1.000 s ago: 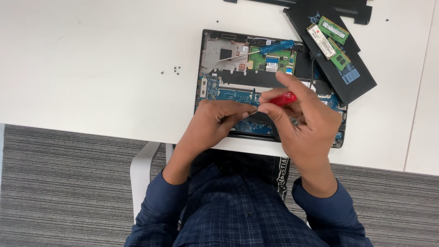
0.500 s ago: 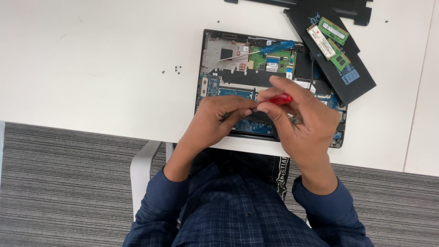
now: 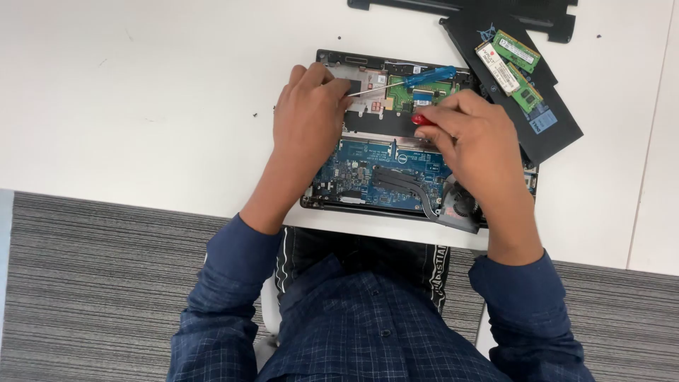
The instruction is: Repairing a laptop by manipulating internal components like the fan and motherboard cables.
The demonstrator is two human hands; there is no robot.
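An opened laptop point(image 3: 382, 177) lies bottom-up on the white table point(image 3: 141, 106), its blue circuit board, copper heat pipe and fan exposed. My left hand point(image 3: 308, 117) rests on the laptop's upper left part, fingers curled over the grey area. My right hand point(image 3: 470, 141) is closed around a red-handled screwdriver point(image 3: 422, 119), held over the middle of the laptop. A blue-handled screwdriver point(image 3: 410, 78) lies across the laptop's top, its tip pointing toward my left hand.
A black laptop battery point(image 3: 544, 120) lies at the upper right with green memory modules point(image 3: 516, 64) on it. A black cover panel point(image 3: 460, 7) sits at the table's top edge. Small screws point(image 3: 265, 112) lie left of the laptop. Striped grey carpet lies below.
Both hands moved from the laptop's near edge up toward its far half. The left hand went to the upper left corner; the right hand carried the red screwdriver to the middle.
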